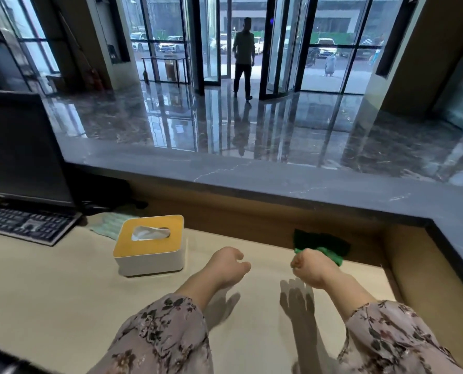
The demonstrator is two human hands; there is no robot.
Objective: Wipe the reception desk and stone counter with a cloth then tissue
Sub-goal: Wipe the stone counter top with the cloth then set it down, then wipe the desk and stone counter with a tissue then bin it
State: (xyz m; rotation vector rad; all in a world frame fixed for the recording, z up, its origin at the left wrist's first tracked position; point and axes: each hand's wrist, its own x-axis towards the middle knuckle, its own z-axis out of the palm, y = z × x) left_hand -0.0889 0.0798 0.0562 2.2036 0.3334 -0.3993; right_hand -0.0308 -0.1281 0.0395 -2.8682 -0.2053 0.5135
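At the far left a dark monitor (22, 149) stands over a black keyboard (28, 225) on the beige counter (63, 292). Just right of the keyboard lies a pale striped mat (107, 225). In front of it sits a white tissue box (149, 255) with a yellow lid, and a tissue (149, 233) shows in its slot.

The left hand (229, 265) hovers right of the box, its fingers curled in with nothing visible in them.

The right hand (310, 268) clenches the green cloth (325, 245) at the back of the beige counter, by the wooden panel beneath the grey stone counter (279, 184). The cloth is crumpled, dark green in the shade and brighter near the knuckles. Its long axis runs roughly left to right along the panel, with a bright tail pointing right. Whether it presses on the surface cannot be told.
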